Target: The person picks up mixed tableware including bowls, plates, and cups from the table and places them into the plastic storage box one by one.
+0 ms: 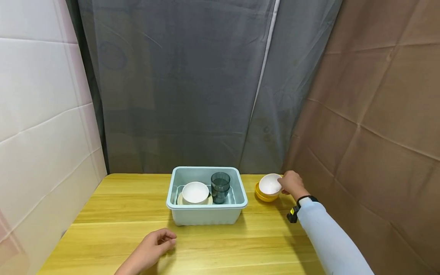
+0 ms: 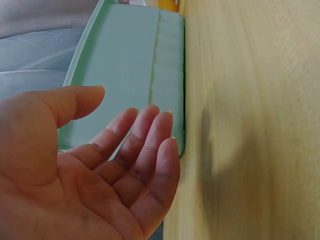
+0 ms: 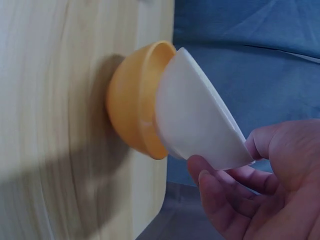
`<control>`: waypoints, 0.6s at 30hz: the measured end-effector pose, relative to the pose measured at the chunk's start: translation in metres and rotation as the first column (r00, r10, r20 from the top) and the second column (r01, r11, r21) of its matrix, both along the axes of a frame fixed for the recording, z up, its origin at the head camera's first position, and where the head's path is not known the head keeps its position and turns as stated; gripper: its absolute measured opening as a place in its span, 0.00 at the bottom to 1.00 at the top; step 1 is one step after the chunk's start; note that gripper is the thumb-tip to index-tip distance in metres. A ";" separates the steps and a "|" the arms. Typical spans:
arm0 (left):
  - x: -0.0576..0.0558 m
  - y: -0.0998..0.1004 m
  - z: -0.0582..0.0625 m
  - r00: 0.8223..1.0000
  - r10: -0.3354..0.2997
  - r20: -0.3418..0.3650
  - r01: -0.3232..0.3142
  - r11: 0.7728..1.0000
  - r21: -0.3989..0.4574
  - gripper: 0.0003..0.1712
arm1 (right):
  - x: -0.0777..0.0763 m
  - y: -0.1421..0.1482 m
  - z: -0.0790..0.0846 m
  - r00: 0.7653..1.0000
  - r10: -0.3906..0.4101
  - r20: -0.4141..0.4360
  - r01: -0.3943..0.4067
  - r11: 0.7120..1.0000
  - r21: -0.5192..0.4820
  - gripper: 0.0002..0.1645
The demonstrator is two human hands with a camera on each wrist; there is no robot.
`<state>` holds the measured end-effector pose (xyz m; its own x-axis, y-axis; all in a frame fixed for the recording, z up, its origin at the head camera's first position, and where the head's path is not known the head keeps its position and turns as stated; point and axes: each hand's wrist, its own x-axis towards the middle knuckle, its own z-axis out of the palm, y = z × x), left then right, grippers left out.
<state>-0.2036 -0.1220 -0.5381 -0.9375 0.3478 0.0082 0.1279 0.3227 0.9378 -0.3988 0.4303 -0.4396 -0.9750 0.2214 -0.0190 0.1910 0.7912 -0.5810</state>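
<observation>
My right hand point(image 1: 291, 182) pinches the rim of a white bowl point(image 1: 270, 184), thumb on one side and fingers on the other. The white bowl is tilted over a yellow bowl point(image 1: 264, 197) that stands on the table; in the right wrist view the white bowl point(image 3: 192, 112) overlaps the mouth of the yellow bowl point(image 3: 132, 97). With relaxed, slightly bent fingers, my left hand point(image 1: 152, 247) is held in front of a light blue-green plastic basin point(image 1: 206, 217), holding nothing. The left wrist view shows its palm and fingers point(image 2: 150, 165) before the basin's side.
Inside the basin are another white bowl point(image 1: 195, 192) on a cream plate point(image 1: 180, 199) and stacked dark clear cups point(image 1: 220, 187). The wooden table point(image 1: 113, 214) ends at a grey curtain point(image 1: 178, 95) behind, with a brown cloth wall point(image 1: 385, 114) at the right.
</observation>
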 end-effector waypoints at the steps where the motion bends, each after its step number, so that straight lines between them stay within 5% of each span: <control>1: 0.000 0.000 0.000 1.000 0.001 -0.002 -0.001 1.000 -0.002 0.15 | 0.002 0.001 0.002 1.000 0.006 0.001 -0.006 1.000 -0.026 0.21; 18: -0.001 -0.001 0.004 0.999 0.042 -0.018 -0.042 0.999 -0.031 0.14 | 0.060 0.002 0.010 0.999 0.038 -0.027 -0.044 0.971 -0.235 0.20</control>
<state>-0.2051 -0.1232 -0.5346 -0.9511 0.3085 0.0144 0.1299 0.3573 0.9249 -0.3392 0.4319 -0.4296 -0.9839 0.1732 -0.0438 0.1460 0.6385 -0.7556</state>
